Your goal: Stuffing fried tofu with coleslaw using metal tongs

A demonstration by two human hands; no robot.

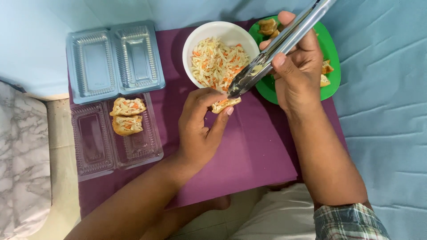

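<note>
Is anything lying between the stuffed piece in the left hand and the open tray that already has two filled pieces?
Nothing visible does. The left hand holds the stuffed piece over bare purple cloth, and that cloth runs clear across to the open tray, where free space shows below the two filled pieces.

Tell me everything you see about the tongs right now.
The tongs are long, shiny metal, running diagonally from the top edge down-left. The right hand grips them mid-length, arms squeezed nearly together. Their tips sit at the near rim of the white bowl, holding a little slaw just above the filled piece in the left hand.
</note>
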